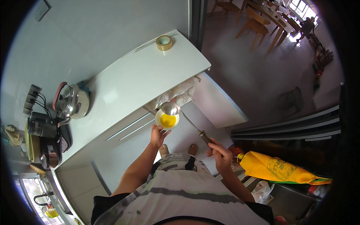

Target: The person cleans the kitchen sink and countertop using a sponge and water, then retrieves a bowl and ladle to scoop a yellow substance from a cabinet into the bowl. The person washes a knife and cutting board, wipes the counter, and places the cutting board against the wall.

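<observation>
My left hand (pixel 159 135) grips the lower rim of a small white bowl (pixel 176 127). Yellow contents (pixel 168 120) lie in the bowl; whether they are grains or liquid I cannot tell. In my right hand (pixel 220 153) is the dark handle of a metal ladle (pixel 170 108). The ladle's round head is over the far edge of the bowl and hides part of it. Both hands are in front of my body, beyond the counter's near edge.
A white countertop (pixel 140 76) bears a roll of tape (pixel 164 43), thin sticks and a metal kettle (pixel 73 101). Below it, a cabinet door (pixel 216 101) stands open. A yellow bag (pixel 275 168) lies at the right. A person (pixel 307 28) is far off near the window.
</observation>
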The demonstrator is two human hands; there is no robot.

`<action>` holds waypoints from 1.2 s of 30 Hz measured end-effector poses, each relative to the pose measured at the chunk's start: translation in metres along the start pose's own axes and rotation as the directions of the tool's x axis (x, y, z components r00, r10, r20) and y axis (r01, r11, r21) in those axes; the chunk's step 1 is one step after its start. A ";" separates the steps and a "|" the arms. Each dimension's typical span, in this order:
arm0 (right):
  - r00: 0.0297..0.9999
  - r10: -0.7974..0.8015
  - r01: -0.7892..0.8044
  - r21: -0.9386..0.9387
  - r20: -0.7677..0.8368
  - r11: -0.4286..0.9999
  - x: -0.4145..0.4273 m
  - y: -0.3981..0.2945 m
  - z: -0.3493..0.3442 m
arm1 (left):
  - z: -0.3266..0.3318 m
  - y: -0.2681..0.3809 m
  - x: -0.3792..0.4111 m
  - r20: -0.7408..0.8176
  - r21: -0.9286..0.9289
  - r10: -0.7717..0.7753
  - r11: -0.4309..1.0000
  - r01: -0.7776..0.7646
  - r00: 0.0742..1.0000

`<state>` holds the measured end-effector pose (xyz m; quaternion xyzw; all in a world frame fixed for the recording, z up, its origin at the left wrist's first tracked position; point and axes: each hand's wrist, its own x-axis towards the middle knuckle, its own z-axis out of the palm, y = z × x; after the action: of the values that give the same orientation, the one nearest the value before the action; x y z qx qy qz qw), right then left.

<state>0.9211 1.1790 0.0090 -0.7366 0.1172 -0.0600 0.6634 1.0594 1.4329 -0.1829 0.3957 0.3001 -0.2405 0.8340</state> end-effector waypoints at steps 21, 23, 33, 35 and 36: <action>0.706 0.625 -0.528 0.340 -0.333 0.778 0.146 0.260 -0.023 | -0.023 -0.091 0.062 -0.006 0.083 -0.148 0.986 0.148 0.989; 0.704 0.624 -0.528 0.337 -0.338 0.779 0.169 0.310 -0.006 | -0.015 -0.093 0.083 -0.007 0.145 -0.181 0.973 0.180 0.984; 0.810 0.430 -0.319 0.316 -0.398 0.893 0.265 0.552 0.062 | -0.069 -0.161 0.282 0.128 0.188 -0.233 0.960 0.207 0.964; 0.843 0.373 -0.281 0.275 -0.387 0.919 0.274 0.584 0.072 | -0.087 -0.177 0.322 0.079 0.188 -0.206 0.964 0.189 0.975; 0.860 0.342 -0.263 0.247 -0.378 0.933 0.278 0.598 0.076 | -0.097 -0.184 0.339 0.082 0.196 -0.199 0.964 0.180 0.977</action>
<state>1.1526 1.1267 -0.6112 -0.6138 0.3637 -0.1204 0.6903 1.1507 1.3499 -0.5611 0.4293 0.2699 -0.3662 0.7802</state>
